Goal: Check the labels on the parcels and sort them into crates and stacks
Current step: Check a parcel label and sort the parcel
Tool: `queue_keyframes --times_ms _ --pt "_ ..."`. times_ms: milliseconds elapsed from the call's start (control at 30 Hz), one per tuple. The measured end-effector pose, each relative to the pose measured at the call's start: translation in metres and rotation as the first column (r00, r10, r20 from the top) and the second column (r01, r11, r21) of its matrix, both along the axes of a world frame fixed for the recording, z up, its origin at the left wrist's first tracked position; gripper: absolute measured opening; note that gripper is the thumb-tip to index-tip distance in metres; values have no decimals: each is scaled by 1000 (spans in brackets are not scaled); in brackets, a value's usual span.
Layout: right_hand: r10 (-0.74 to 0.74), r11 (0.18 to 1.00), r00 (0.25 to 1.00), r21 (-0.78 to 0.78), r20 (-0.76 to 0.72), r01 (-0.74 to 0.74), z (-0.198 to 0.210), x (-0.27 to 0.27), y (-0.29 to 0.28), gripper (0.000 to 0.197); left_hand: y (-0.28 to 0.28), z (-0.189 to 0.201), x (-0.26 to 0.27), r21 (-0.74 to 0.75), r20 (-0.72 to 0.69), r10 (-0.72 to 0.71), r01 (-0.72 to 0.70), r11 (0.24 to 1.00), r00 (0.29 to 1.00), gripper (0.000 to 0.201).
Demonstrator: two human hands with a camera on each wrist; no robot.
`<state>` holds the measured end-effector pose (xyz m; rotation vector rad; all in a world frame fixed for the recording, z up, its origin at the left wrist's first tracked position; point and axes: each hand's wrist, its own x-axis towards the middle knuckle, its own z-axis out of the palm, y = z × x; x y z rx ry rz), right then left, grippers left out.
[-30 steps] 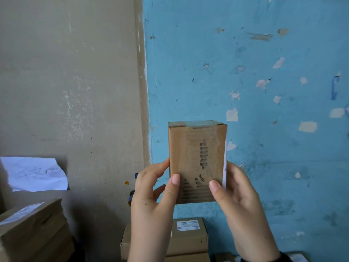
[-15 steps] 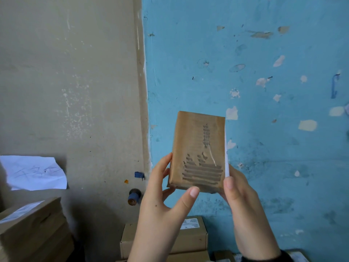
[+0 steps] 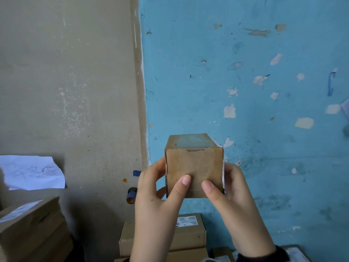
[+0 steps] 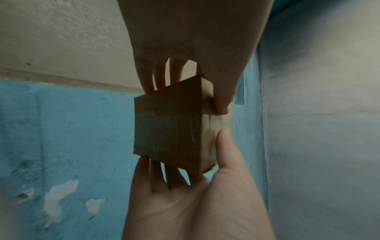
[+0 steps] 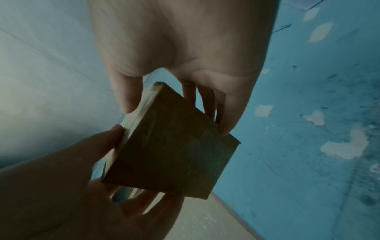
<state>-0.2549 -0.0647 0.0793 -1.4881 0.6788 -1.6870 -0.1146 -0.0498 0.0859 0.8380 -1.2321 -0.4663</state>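
**A:** Where was the small cardboard parcel (image 3: pixel 194 171) at that point?

**B:** You held it up against the blue wall (image 3: pixel 264 91), at about 6 o'clock in the head view. Your left hand (image 3: pixel 158 201) and right hand (image 3: pixel 236 201) each had their grip clasped round a side, thumbs on the near face.

**A:** Any label?

**B:** Only a white edge at 3 o'clock. You probably needed to turn that side toward you, slowly, keeping one hand gripping.
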Motion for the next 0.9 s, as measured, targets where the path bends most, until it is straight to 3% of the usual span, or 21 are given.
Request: queue_keyframes --times_ms 267,433,700,900 --pt "-3 999 1000 -42 -21 2 2 7 3 62 3 2 -1 -8 -94 -155 155 988 983 62" --pt "-69 994 992 -88 -105 60 7 7 6 65 7 3 0 3 -55 -117 118 993 992 57" --pt "-62 998 995 -37 -78 59 6 4 4 61 8 5 -1 -6 -36 -86 86 996 996 45" --pt "-44 999 996 0 -75 44 6 5 7 63 11 6 5 -6 50 -81 82 997 995 61"
